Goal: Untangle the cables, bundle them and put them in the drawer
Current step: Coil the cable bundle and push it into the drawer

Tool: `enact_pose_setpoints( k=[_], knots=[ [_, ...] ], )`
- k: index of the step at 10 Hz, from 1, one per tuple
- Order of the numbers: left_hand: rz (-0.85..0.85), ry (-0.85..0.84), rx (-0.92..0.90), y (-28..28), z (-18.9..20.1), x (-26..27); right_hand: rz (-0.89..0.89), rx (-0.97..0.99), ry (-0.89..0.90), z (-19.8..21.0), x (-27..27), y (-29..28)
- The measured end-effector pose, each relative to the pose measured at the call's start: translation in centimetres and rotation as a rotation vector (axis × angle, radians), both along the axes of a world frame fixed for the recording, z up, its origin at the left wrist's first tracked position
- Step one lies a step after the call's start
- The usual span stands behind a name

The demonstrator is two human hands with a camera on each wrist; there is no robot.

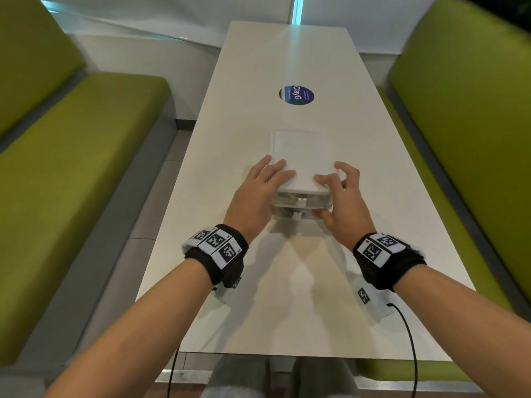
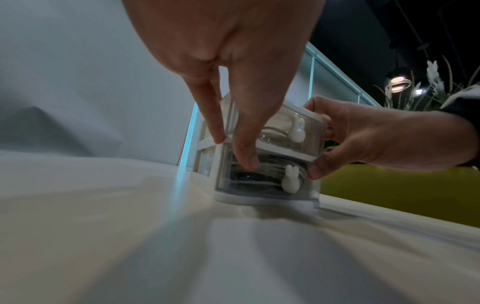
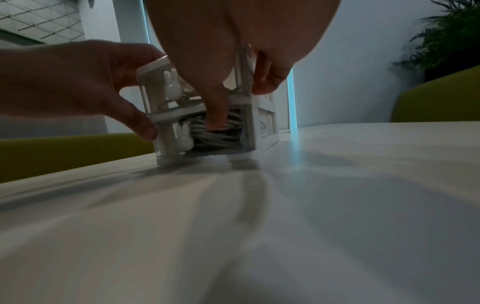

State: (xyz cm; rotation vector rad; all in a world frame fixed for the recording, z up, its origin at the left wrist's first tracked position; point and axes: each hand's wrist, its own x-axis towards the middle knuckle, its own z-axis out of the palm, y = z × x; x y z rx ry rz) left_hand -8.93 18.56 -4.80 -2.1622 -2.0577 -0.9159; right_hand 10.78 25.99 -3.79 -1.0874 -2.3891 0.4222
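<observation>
A small white drawer unit (image 1: 301, 153) with two clear drawers stands on the table in front of me. Both drawers are pushed in, each with a white rabbit-shaped knob (image 2: 289, 179). Coiled white cables (image 3: 221, 136) lie inside the lower drawer (image 2: 265, 185), and another cable (image 2: 272, 131) shows in the upper one. My left hand (image 1: 257, 193) holds the unit's left side, fingers over the top and thumb on the lower drawer front. My right hand (image 1: 343, 202) grips the right side, fingers curled over the top edge and thumb at the lower drawer's right corner.
The long white table (image 1: 287, 297) carries a round blue sticker (image 1: 296, 95) beyond the unit. Green benches (image 1: 71, 173) flank the table on both sides. A black wire (image 1: 409, 340) hangs from my right wristband over the near table edge.
</observation>
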Motion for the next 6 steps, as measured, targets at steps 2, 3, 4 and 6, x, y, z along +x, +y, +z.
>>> enact_pose_setpoints(
  k=[2,3,4,6],
  knots=[
    [0.073,0.031,-0.052,-0.1,0.7,0.9,0.004,0.001,-0.018,0.1,0.0,-0.1],
    [0.121,0.001,-0.120,-0.2,2.1,1.7,0.009,-0.021,0.000,0.1,0.1,-0.2],
    [0.170,-0.011,-0.205,-0.2,3.7,2.8,0.011,-0.052,0.046,0.8,0.3,-0.7],
    [0.224,-0.069,-0.250,-0.6,6.1,4.2,-0.007,-0.069,-0.011,4.4,1.3,-0.7]
  ],
)
